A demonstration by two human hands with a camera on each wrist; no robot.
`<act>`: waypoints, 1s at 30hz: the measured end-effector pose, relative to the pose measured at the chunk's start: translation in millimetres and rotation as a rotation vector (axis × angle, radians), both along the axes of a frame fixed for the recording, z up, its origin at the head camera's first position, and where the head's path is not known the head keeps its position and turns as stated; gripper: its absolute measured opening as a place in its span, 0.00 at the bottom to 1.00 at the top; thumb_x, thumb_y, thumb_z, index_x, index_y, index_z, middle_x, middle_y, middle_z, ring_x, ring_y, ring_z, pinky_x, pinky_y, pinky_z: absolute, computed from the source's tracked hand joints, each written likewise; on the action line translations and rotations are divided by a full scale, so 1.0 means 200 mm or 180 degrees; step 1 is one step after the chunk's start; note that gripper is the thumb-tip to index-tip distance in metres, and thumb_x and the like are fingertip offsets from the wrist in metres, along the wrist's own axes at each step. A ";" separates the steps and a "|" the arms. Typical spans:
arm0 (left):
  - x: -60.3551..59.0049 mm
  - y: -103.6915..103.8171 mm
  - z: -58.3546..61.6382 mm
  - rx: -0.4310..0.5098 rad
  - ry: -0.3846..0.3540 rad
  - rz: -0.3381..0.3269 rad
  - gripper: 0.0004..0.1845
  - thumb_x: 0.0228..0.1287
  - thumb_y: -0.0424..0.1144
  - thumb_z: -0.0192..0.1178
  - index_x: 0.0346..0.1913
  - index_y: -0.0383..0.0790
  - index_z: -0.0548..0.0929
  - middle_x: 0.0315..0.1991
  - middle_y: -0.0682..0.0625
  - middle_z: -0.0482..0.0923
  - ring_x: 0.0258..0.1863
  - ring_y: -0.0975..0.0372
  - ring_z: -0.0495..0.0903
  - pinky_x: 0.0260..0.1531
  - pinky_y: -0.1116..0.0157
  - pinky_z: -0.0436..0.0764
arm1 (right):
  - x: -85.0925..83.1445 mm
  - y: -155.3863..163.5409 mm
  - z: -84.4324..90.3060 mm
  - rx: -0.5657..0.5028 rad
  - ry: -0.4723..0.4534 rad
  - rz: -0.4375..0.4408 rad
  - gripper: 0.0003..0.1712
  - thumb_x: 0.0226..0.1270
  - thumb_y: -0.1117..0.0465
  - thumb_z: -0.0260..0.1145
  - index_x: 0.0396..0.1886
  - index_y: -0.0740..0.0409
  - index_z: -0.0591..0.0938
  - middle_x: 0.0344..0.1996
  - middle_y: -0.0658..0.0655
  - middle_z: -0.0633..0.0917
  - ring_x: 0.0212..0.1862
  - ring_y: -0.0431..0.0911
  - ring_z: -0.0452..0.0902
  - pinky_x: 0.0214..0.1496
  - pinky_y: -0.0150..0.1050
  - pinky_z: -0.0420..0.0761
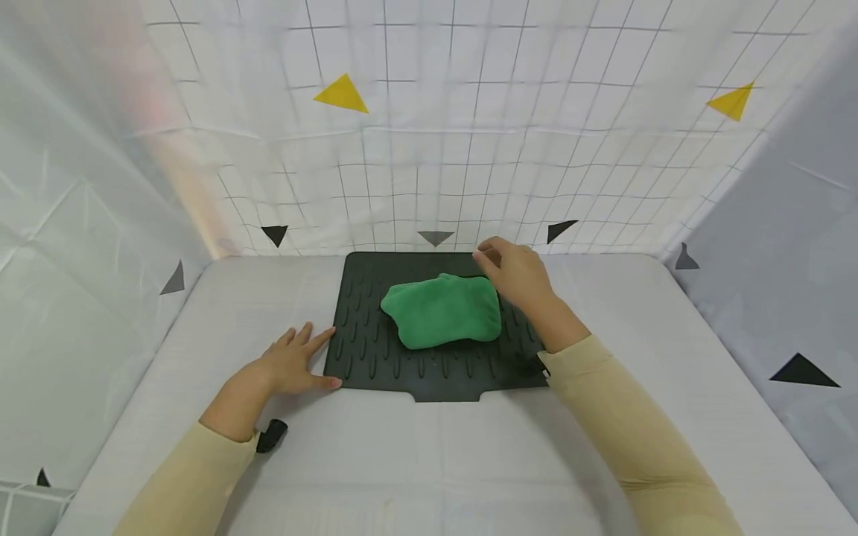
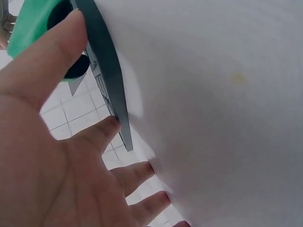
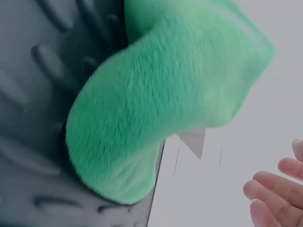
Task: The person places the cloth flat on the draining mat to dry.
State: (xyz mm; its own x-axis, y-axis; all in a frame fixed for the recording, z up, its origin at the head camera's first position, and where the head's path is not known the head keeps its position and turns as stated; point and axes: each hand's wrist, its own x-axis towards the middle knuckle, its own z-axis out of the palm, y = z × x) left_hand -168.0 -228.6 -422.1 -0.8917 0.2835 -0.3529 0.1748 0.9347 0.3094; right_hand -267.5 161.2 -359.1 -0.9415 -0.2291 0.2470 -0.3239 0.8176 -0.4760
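While the left hand (image 1: pixel 288 365) splays at eight o'clock on the mat (image 1: pixel 442 380), right hand (image 1: pixel 523 275) loose, empty, the cloth (image 1: pixel 442 311) looks light, soft, pinchable at two.

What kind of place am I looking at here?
Probably a makeshift filming or test booth, though I can't be sure: pale sheeting hangs beside a white table, with a grid-lined backdrop behind it bearing yellow triangles.

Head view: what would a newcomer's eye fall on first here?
Probably the bright green cloth, near the middle of the black ridged mat. Next, two yellow triangles high on the gridded backdrop. Then the left hand at the mat's left edge and the right hand near the cloth's far right corner.
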 end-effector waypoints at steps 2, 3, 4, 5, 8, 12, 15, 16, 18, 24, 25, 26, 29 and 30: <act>0.00 0.00 0.00 0.0001 0.0005 0.0003 0.56 0.57 0.69 0.64 0.80 0.46 0.53 0.77 0.28 0.42 0.74 0.28 0.42 0.66 0.29 0.49 | 0.00 0.03 0.00 -0.0012 0.0038 0.0002 0.22 0.78 0.45 0.56 0.58 0.54 0.81 0.50 0.57 0.87 0.51 0.55 0.82 0.51 0.54 0.79; 0.00 0.00 0.00 0.0000 0.0010 0.0000 0.56 0.57 0.70 0.64 0.80 0.46 0.53 0.77 0.27 0.42 0.74 0.28 0.42 0.66 0.29 0.49 | 0.00 0.05 -0.01 -0.0009 0.0062 0.0000 0.22 0.78 0.45 0.56 0.58 0.54 0.81 0.50 0.57 0.87 0.51 0.55 0.82 0.51 0.54 0.79; 0.00 0.00 -0.01 -0.0004 0.0018 -0.0007 0.56 0.57 0.70 0.64 0.80 0.46 0.53 0.77 0.27 0.43 0.74 0.28 0.42 0.66 0.29 0.49 | 0.00 0.06 -0.02 -0.0003 0.0081 -0.0009 0.22 0.78 0.45 0.57 0.57 0.54 0.81 0.51 0.57 0.87 0.50 0.55 0.83 0.50 0.54 0.80; 0.00 0.00 -0.01 -0.0009 0.0029 -0.0015 0.56 0.57 0.70 0.64 0.80 0.46 0.53 0.77 0.27 0.43 0.74 0.28 0.42 0.66 0.29 0.49 | 0.00 0.08 -0.03 0.0003 0.0087 -0.0017 0.22 0.78 0.45 0.57 0.57 0.55 0.81 0.51 0.58 0.87 0.51 0.55 0.83 0.50 0.55 0.80; 0.00 0.00 -0.01 -0.0031 0.0067 -0.0041 0.56 0.57 0.70 0.64 0.80 0.45 0.53 0.77 0.27 0.44 0.73 0.28 0.43 0.65 0.29 0.51 | 0.00 0.12 -0.06 0.0026 0.0079 -0.0067 0.23 0.78 0.44 0.56 0.57 0.55 0.81 0.51 0.59 0.87 0.51 0.56 0.83 0.51 0.55 0.79; 0.01 0.00 -0.01 0.0008 0.0089 -0.0043 0.55 0.58 0.68 0.65 0.80 0.43 0.54 0.76 0.26 0.46 0.73 0.27 0.45 0.65 0.29 0.52 | 0.00 0.17 -0.11 0.0068 0.0038 -0.0115 0.23 0.78 0.44 0.56 0.57 0.55 0.81 0.49 0.60 0.87 0.50 0.56 0.82 0.50 0.55 0.79; 0.01 0.02 0.00 0.0071 0.0112 -0.0035 0.54 0.58 0.65 0.66 0.79 0.42 0.55 0.76 0.26 0.48 0.73 0.28 0.47 0.65 0.30 0.54 | -0.01 0.20 -0.13 0.0085 0.0024 -0.0125 0.22 0.79 0.45 0.56 0.56 0.55 0.82 0.47 0.60 0.87 0.49 0.56 0.81 0.50 0.56 0.79; 0.01 0.02 0.01 0.0094 0.0127 -0.0038 0.53 0.59 0.64 0.66 0.79 0.41 0.55 0.76 0.26 0.49 0.72 0.28 0.48 0.65 0.30 0.55 | -0.01 0.21 -0.14 0.0081 0.0020 -0.0134 0.21 0.79 0.46 0.56 0.56 0.56 0.82 0.47 0.60 0.87 0.48 0.57 0.81 0.49 0.56 0.78; 0.01 0.04 0.01 0.0150 0.0169 -0.0047 0.52 0.61 0.62 0.66 0.79 0.41 0.56 0.75 0.27 0.51 0.73 0.29 0.50 0.65 0.32 0.56 | -0.01 0.23 -0.15 0.0080 0.0006 -0.0148 0.21 0.79 0.46 0.56 0.56 0.56 0.82 0.46 0.61 0.86 0.48 0.57 0.81 0.49 0.56 0.78; -0.02 0.08 0.01 0.0473 0.0294 -0.0087 0.45 0.68 0.58 0.62 0.79 0.41 0.56 0.76 0.29 0.53 0.73 0.35 0.56 0.66 0.36 0.61 | -0.04 0.25 -0.18 -0.0067 -0.0068 -0.0116 0.20 0.78 0.48 0.58 0.57 0.57 0.81 0.47 0.62 0.86 0.49 0.58 0.80 0.50 0.57 0.77; -0.03 0.09 0.01 0.0536 0.0319 -0.0102 0.44 0.68 0.57 0.62 0.79 0.41 0.56 0.76 0.30 0.53 0.73 0.36 0.56 0.67 0.38 0.61 | -0.04 0.26 -0.19 -0.0103 -0.0091 -0.0095 0.20 0.78 0.49 0.58 0.57 0.58 0.81 0.48 0.62 0.86 0.50 0.58 0.80 0.51 0.57 0.77; -0.04 0.11 0.02 0.0612 0.0345 -0.0115 0.44 0.69 0.57 0.62 0.79 0.41 0.57 0.76 0.32 0.54 0.73 0.38 0.57 0.67 0.39 0.61 | -0.05 0.26 -0.20 -0.0139 -0.0123 -0.0079 0.20 0.78 0.49 0.58 0.57 0.58 0.81 0.49 0.62 0.85 0.50 0.58 0.80 0.52 0.57 0.77; -0.07 0.15 0.02 0.0817 0.0416 -0.0142 0.42 0.71 0.55 0.61 0.79 0.41 0.57 0.76 0.37 0.57 0.74 0.42 0.58 0.69 0.42 0.61 | -0.08 0.27 -0.22 -0.0193 -0.0203 -0.0023 0.20 0.78 0.50 0.58 0.57 0.58 0.81 0.51 0.63 0.85 0.52 0.58 0.80 0.54 0.57 0.77; -0.08 0.17 0.03 0.0862 0.0435 -0.0138 0.42 0.71 0.55 0.60 0.79 0.41 0.56 0.76 0.39 0.58 0.75 0.44 0.58 0.69 0.43 0.61 | -0.10 0.27 -0.23 -0.0208 -0.0236 -0.0004 0.20 0.78 0.50 0.58 0.57 0.58 0.81 0.51 0.63 0.84 0.53 0.58 0.79 0.54 0.57 0.77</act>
State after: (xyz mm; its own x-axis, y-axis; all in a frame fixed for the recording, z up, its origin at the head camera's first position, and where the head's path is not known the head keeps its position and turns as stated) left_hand -184.5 -194.7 -417.1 -0.9107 0.3898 -0.1369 0.2698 0.8122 0.5172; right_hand -286.6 215.0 -405.8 -0.9581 -0.2135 0.1909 -0.2846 0.7845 -0.5510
